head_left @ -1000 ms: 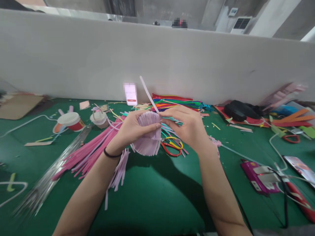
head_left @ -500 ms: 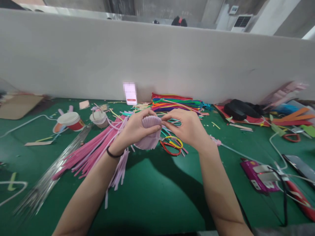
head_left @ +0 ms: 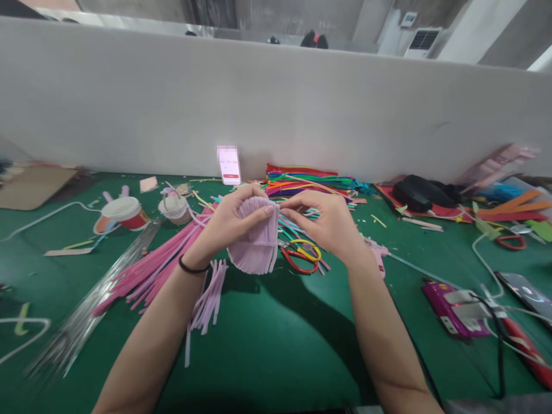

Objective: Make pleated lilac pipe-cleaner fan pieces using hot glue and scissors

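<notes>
A lilac ribbed piece [head_left: 254, 253], made of pipe cleaners laid side by side and shaped like a small pouch, hangs above the table. My left hand [head_left: 226, 224] is closed on its upper part, with the thumb across the front. Close to its upper right edge, my right hand [head_left: 330, 221] pinches thumb and forefinger together; what lies between those fingertips is too small to make out. Scissors with red and yellow handles [head_left: 302, 259] lie behind and below the right hand. Pink pipe cleaners [head_left: 159, 264] and short lilac ones [head_left: 211, 305] spread beside my left forearm.
Colourful pipe cleaners [head_left: 310, 181] are piled against the white partition [head_left: 276, 103], near an upright phone [head_left: 228, 167]. Cups [head_left: 125, 213] and silvery wires [head_left: 95, 299] lie left. On the right are a pink glue gun [head_left: 379, 256], a purple power strip [head_left: 452, 310] and cables.
The lilac piece has turned and tipped so that more of its ribbed face shows, and it sits slightly lower and further left. My left hand has moved with it; the right still pinches near its edge.
</notes>
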`<action>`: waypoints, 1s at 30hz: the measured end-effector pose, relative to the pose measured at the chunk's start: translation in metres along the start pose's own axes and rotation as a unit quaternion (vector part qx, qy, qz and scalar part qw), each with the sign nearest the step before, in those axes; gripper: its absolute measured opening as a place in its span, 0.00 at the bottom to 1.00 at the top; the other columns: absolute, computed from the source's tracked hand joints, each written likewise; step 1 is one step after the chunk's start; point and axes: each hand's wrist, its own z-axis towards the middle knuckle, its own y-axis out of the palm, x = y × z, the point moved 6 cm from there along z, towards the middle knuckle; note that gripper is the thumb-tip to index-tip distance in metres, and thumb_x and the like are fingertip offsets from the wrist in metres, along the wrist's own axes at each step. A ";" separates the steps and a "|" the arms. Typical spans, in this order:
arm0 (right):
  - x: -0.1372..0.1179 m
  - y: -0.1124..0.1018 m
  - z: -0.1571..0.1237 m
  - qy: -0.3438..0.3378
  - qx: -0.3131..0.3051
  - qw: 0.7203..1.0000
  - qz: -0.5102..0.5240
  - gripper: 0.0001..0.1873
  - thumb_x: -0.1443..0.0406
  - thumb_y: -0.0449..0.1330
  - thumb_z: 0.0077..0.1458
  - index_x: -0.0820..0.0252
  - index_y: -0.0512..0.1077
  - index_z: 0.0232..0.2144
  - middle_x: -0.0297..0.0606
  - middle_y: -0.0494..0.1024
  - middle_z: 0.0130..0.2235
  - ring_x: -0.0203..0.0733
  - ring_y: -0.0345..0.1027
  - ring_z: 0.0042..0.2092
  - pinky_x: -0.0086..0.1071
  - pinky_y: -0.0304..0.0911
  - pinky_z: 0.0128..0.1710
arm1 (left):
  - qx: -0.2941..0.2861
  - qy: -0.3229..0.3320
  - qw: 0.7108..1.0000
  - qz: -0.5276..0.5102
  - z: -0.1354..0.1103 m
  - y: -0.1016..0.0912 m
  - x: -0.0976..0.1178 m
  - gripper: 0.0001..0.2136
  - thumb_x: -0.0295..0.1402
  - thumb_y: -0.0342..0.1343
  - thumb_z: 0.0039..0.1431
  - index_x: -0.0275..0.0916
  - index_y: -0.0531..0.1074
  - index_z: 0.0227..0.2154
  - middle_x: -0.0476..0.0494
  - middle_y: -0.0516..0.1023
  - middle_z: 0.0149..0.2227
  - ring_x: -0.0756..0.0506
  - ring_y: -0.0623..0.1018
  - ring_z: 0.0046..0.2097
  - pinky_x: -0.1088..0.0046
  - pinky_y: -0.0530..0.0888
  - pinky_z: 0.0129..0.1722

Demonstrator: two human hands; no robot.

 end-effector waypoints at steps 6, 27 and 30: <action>-0.001 0.000 0.000 -0.001 0.004 1.000 0.019 0.06 0.62 0.62 0.59 0.57 0.79 0.36 0.36 0.82 0.38 0.40 0.75 0.40 0.33 0.68 0.40 | -0.020 0.051 0.999 -0.002 -0.001 0.004 0.007 0.08 0.39 0.57 0.62 0.41 0.72 0.34 0.50 0.76 0.33 0.49 0.75 0.37 0.73 0.70 0.40; 0.014 0.022 0.005 0.012 -0.012 1.000 -0.007 0.08 0.62 0.62 0.59 0.60 0.78 0.32 0.35 0.82 0.33 0.39 0.72 0.34 0.31 0.63 0.34 | -0.073 0.015 0.997 0.009 0.002 0.009 -0.003 0.10 0.41 0.61 0.56 0.40 0.77 0.35 0.47 0.80 0.37 0.45 0.77 0.40 0.70 0.70 0.44; 0.011 0.018 0.005 -0.014 0.009 0.999 -0.030 0.08 0.62 0.60 0.61 0.58 0.79 0.35 0.36 0.82 0.37 0.41 0.74 0.40 0.34 0.65 0.42 | -0.045 -0.045 0.997 -0.048 0.004 0.009 -0.017 0.10 0.41 0.65 0.51 0.39 0.79 0.30 0.47 0.80 0.31 0.46 0.77 0.35 0.72 0.71 0.39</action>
